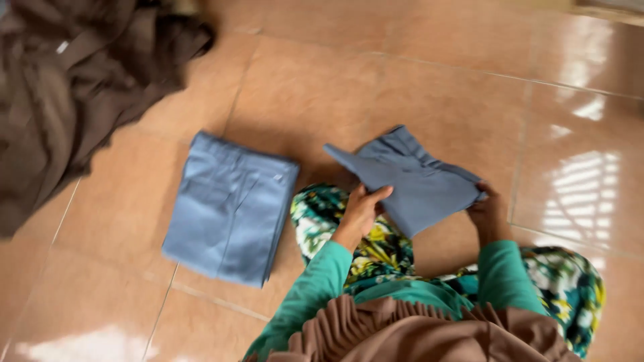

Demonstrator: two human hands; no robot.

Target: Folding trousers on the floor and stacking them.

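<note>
From the head view, a folded grey-blue garment (412, 181) is held above the knees. Its near edge is pinched by the left hand (360, 213), fingers closed on the cloth; its right corner is gripped by the right hand (488, 213). A folded stack (228, 208) is laid just left on the tiled floor (402, 80), and a brown cloth pile (74, 80) is seen beyond.

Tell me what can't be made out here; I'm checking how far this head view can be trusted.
- Brown cloth: cut off by the top and left edges, and blurred, so its kind is unclear.
- Folded blue garment: its underside is hidden, and so is the right hand grip beneath it.
- Left hand: palm hidden against the garment.
- Blue folded stack: number of pieces unclear; layers hide each other.
- Knees: covered by the flowered cloth.
</note>
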